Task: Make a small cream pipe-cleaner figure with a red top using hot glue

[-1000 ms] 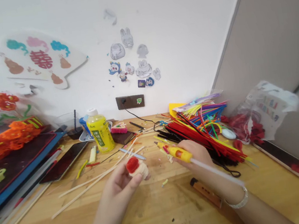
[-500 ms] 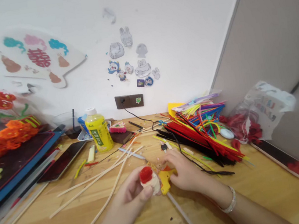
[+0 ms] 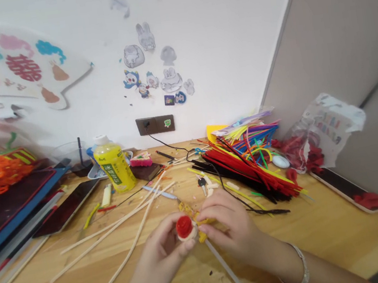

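Note:
A small fuzzy cream-coloured craft piece with a rounded red top (image 3: 184, 226) is between my two hands. My left hand (image 3: 166, 245) is closed around its left side, thumb below and fingers behind. The thumb and fingers of my right hand (image 3: 226, 220) are pinched together at the right edge of the piece. Just behind it, partly hidden by my hands, lies a yellow glue gun (image 3: 202, 237). A whitish glue stick (image 3: 224, 264) comes out of it toward me over the wooden table.
Pale thin strips (image 3: 133, 243) lie at left. A yellow drink bottle (image 3: 113, 164) stands behind them. To the right are bundled red and black pipe cleaners (image 3: 249, 168), a black cable (image 3: 220, 179) and a key (image 3: 202, 184). A dark phone-like slab (image 3: 66, 208) lies left.
My right hand has moved from the glue gun to the right edge of the craft piece. In my left hand the piece has tilted, with its red top facing me more. The view has shifted right.

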The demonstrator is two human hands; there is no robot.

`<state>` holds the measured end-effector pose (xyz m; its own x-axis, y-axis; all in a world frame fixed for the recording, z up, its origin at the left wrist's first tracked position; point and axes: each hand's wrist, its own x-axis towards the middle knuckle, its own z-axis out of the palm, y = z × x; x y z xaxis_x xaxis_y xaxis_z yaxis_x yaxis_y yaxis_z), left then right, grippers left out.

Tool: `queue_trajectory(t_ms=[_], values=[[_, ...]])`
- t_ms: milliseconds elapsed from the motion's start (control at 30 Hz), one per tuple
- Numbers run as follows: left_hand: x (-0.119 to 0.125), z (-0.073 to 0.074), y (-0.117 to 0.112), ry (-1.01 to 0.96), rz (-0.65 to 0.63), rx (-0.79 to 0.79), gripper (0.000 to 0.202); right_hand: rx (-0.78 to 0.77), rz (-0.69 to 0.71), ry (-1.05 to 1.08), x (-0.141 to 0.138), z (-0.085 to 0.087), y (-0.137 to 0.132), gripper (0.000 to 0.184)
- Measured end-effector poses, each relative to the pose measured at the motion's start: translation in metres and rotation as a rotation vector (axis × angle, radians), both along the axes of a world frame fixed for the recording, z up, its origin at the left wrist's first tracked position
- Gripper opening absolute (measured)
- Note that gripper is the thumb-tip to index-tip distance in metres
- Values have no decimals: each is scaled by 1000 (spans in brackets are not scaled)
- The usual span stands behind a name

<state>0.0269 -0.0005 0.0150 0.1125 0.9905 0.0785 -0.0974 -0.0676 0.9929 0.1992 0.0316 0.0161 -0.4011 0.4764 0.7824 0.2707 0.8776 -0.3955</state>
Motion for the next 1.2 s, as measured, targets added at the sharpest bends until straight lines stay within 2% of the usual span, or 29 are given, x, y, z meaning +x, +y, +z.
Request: queue_trajectory(t_ms=[500,767,933,1200], values=[[1,-1,0,75,14,28,21,135,-54,-115,0,4,-1,8],[1,1,0,131,31,27,21,251,-108,-171,-1,7,-1,14],[1,1,-1,136,55,-6,24,324,-101,-174,-2,5,0,15],[-2,-1,1,166,44,17,24,361,-94,-289,3,1,-2,16]])
